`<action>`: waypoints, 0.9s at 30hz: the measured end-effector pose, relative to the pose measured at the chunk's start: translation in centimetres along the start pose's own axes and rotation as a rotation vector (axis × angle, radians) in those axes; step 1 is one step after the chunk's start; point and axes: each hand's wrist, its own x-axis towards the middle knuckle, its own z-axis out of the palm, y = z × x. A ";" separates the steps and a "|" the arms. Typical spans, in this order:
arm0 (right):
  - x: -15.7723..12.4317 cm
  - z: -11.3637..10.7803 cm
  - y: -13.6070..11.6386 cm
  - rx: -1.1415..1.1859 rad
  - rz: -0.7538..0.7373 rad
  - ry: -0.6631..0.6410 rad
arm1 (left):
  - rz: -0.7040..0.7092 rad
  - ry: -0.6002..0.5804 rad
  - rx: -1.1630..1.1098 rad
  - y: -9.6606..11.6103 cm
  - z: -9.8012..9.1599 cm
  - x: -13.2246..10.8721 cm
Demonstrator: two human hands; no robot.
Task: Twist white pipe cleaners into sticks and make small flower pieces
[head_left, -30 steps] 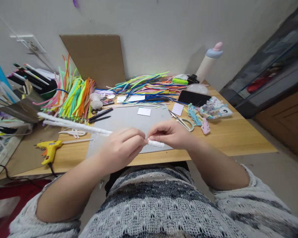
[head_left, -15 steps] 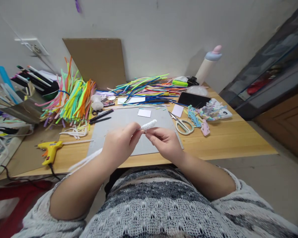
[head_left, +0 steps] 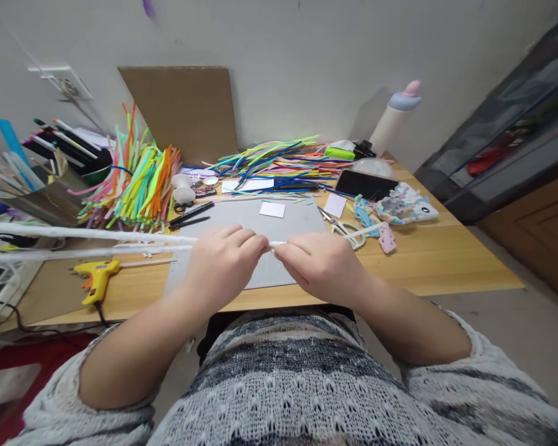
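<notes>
White fuzzy pipe cleaners (head_left: 97,234) run as two long strands from the left edge of the head view into my left hand (head_left: 230,263), which is closed around them. My right hand (head_left: 323,266) is closed on the same white piece, with the knuckles up. Between the two sets of fingertips a short white stretch shows, and a thin white end sticks out to the right of my right hand. Both hands are in the air over the grey mat (head_left: 270,272). The part inside my fists is hidden.
A yellow glue gun (head_left: 97,279) lies at left, near a large bundle of coloured pipe cleaners (head_left: 144,192). Scissors (head_left: 353,235), a phone (head_left: 365,184) and a pastel fuzzy figure (head_left: 407,204) are at right. More pipe cleaners (head_left: 279,164) lie along the wall.
The long white strands have swung up from below my left forearm to stretch leftward. The coiled white piece that stuck up between my hands is now mostly covered by my fingers.
</notes>
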 end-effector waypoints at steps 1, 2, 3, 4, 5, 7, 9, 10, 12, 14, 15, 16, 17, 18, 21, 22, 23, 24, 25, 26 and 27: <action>0.0 0.0 0.0 -0.004 -0.010 -0.009 | -0.036 -0.022 -0.026 0.0 0.2 0.0; -0.1 0.0 0.0 -0.003 -0.012 -0.012 | -0.086 -0.039 -0.058 0.0 0.3 -0.1; -0.2 0.1 -0.1 0.001 -0.007 -0.006 | -0.149 -0.049 -0.091 0.0 0.6 -0.2; -0.4 0.2 -0.3 0.009 0.002 0.008 | -0.216 -0.060 -0.128 -0.1 0.7 -0.2; -0.6 0.3 -0.5 0.019 0.011 0.025 | -0.278 -0.070 -0.168 -0.2 0.9 -0.2; -1.0 0.6 -1.0 0.047 0.033 0.062 | -0.367 -0.096 -0.257 -0.4 1.0 -0.1; -1.4 0.9 -1.5 0.086 0.068 0.085 | -0.415 -0.119 -0.362 -0.7 1.0 0.2; -1.5 1.1 -1.7 0.112 0.089 0.089 | -0.438 -0.123 -0.415 -0.8 0.9 0.3; -1.7 1.5 -1.9 0.156 0.133 0.089 | -0.490 -0.131 -0.519 -0.9 0.7 0.6; -1.9 1.7 -1.8 0.176 0.151 0.083 | -0.544 -0.154 -0.620 -1.0 0.4 0.8; -2.0 1.8 -1.8 0.175 0.150 0.082 | -0.570 -0.170 -0.664 -1.1 0.2 0.9; -2.0 1.9 -1.6 0.170 0.145 0.084 | -0.594 -0.187 -0.704 -1.2 0.1 1.0; -2.1 2.0 -1.4 0.165 0.138 0.085 | -0.614 -0.201 -0.736 -1.2 -0.1 1.0; -2.2 2.0 -1.2 0.161 0.132 0.087 | -0.629 -0.211 -0.760 -1.3 -0.3 1.1; -2.5 1.9 -0.7 0.150 0.123 0.097 | -0.643 -0.229 -0.789 -1.4 -0.6 1.1; -2.6 1.8 -0.6 0.147 0.121 0.099 | -0.639 -0.230 -0.786 -1.4 -0.6 1.1; -2.6 1.7 -0.6 0.141 0.119 0.101 | -0.632 -0.224 -0.776 -1.4 -0.5 1.1; -2.6 1.5 -0.6 0.133 0.116 0.103 | -0.619 -0.216 -0.756 -1.3 -0.5 1.0; -2.6 1.4 -0.6 0.124 0.112 0.101 | -0.603 -0.199 -0.723 -1.2 -0.3 0.9; -2.5 1.1 -0.6 0.110 0.107 0.101 | -0.584 -0.178 -0.677 -1.1 -0.2 0.8; -2.5 0.9 -0.7 0.093 0.100 0.101 | -0.562 -0.156 -0.618 -1.0 0.0 0.7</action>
